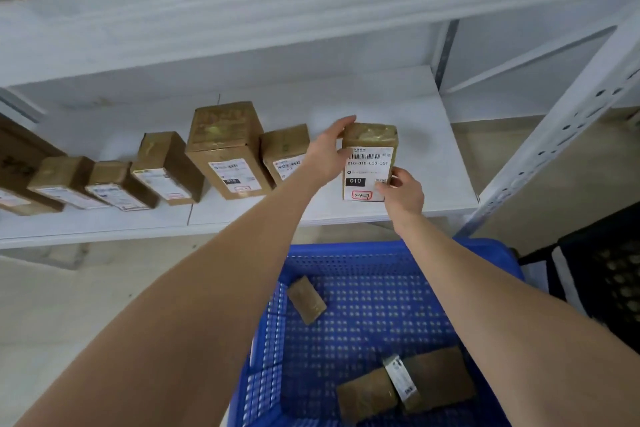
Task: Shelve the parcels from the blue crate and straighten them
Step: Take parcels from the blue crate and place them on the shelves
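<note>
Mid-task. A row of parcels stands on the shelf, labels forward. The current parcel is upright at the row's right end, near the front edge. Left grip: fingers fairly straight, pressed along its left side up to the top corner. Right grip: fingers curled, pinching its lower right corner. Looks like squaring-up. The blue crate holds at least three more. Shelf is bare rightward up to the upright post; the upper shelf limits headroom.
</note>
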A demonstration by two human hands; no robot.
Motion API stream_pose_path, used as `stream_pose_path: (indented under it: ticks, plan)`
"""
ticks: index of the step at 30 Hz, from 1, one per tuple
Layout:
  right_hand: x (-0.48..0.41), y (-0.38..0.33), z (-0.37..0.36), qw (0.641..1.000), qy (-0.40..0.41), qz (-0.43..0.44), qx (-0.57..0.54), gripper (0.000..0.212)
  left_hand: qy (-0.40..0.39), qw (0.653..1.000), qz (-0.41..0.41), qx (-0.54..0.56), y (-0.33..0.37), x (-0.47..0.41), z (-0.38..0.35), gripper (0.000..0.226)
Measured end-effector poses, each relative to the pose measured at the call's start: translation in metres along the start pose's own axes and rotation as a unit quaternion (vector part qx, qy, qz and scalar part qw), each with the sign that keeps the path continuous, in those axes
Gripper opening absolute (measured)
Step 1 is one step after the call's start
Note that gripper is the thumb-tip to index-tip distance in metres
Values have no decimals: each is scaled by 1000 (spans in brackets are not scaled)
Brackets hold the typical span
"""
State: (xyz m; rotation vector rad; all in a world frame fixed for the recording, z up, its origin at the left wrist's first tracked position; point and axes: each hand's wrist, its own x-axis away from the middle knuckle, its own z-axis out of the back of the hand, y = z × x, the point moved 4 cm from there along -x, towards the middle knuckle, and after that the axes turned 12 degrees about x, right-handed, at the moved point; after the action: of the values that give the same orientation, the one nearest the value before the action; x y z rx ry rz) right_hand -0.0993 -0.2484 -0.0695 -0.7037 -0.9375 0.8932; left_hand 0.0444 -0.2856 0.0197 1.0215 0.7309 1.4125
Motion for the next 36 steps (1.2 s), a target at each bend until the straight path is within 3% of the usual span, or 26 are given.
stream_pose_path:
  ticks: [8, 21, 24, 29, 33, 36]
  plan:
    - [-39, 20, -23, 999, 12, 32, 7, 33, -3, 1000, 21, -3, -36, -28, -2, 55]
    - [-51, 43, -50, 993, -23, 62, 97, 34, 13, 982, -4, -189, -80, -23, -20, 55]
    - [-49, 39, -47, 988, -24, 72, 137, 48, 31, 977, -10, -209, -83, -21, -19, 55]
    - [-31, 8, -32, 941, 43, 222, 251, 73, 31, 963, -3, -268, -81, -12, -21, 63]
    - [-19, -16, -38, 876, 44, 326, 353, 67, 52, 951, -41, -301, -73, 4, -23, 70]
    - [-17, -21, -42, 854, 18, 332, 400, 58, 44, 948, -75, -307, -74, 18, -28, 68]
